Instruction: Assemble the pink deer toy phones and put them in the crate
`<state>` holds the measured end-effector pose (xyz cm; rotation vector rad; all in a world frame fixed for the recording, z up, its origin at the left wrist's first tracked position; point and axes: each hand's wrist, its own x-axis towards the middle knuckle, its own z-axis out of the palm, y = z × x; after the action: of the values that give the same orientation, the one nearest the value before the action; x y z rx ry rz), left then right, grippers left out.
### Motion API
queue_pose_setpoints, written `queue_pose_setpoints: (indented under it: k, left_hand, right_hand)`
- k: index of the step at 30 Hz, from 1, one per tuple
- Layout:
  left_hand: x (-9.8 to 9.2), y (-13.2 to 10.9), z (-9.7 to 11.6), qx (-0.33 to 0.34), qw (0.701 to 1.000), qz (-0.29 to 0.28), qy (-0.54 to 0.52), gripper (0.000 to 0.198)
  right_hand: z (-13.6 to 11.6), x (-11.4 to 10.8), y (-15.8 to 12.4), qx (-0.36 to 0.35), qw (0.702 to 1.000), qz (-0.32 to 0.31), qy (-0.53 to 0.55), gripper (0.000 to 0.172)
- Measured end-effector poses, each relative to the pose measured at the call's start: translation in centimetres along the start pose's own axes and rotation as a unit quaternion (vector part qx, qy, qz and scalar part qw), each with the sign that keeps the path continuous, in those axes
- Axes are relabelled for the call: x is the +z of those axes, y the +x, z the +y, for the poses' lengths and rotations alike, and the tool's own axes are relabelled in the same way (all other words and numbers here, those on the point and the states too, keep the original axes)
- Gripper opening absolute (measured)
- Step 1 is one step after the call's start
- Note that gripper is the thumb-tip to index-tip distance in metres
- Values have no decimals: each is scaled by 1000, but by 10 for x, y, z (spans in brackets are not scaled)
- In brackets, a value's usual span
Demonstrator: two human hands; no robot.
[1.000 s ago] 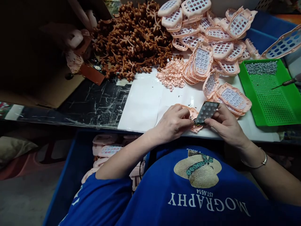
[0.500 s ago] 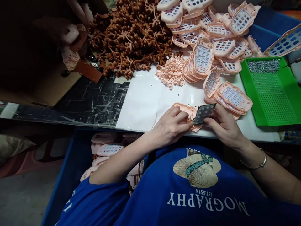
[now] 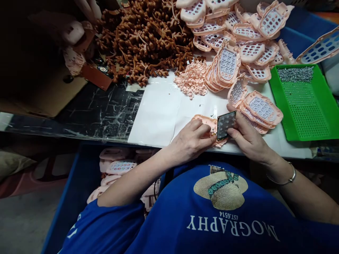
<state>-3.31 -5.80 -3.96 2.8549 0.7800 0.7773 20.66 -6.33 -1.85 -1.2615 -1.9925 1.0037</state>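
My right hand [image 3: 247,135] pinches a small dark circuit board [image 3: 225,124] dotted with pale contact pads, tilted up over a pink plastic shell [image 3: 209,123] lying on white paper at the table's near edge. My left hand [image 3: 192,141] rests curled on that pink shell, its fingertips close to the board's lower left corner. What the left fingertips pinch, if anything, is hidden.
A heap of pink keypad shells [image 3: 238,46] fills the back right. A pile of brown rubber parts [image 3: 148,38] lies back centre, small pink rings [image 3: 193,77] beside it. A green tray [image 3: 307,102] with screws stands right. A blue bin [image 3: 116,165] under the table holds finished shells.
My right hand has turned the circuit board more upright and brought it slightly left, over the pink shell. The left hand has stayed on the shell.
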Motion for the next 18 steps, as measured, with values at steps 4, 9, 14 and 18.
queue_pose_setpoints:
  k: [4, 9, 14, 18]
  left_hand:
    - [-1, 1, 0, -1, 1000, -1, 0, 18]
    - [-1, 1, 1, 2, 1000, 1, 10, 17]
    - [0, 0, 0, 5, 1000, -3, 11, 19]
    - [-1, 1, 0, 7, 1000, -2, 13, 19]
  right_hand:
    - [-1, -1, 2, -3, 1000, -8, -10, 64]
    - [-1, -1, 3, -3, 1000, -10, 16, 63]
    - [3, 1, 1, 15, 998, -14, 55, 63]
    - [6, 2, 1, 16, 997, -17, 67, 63]
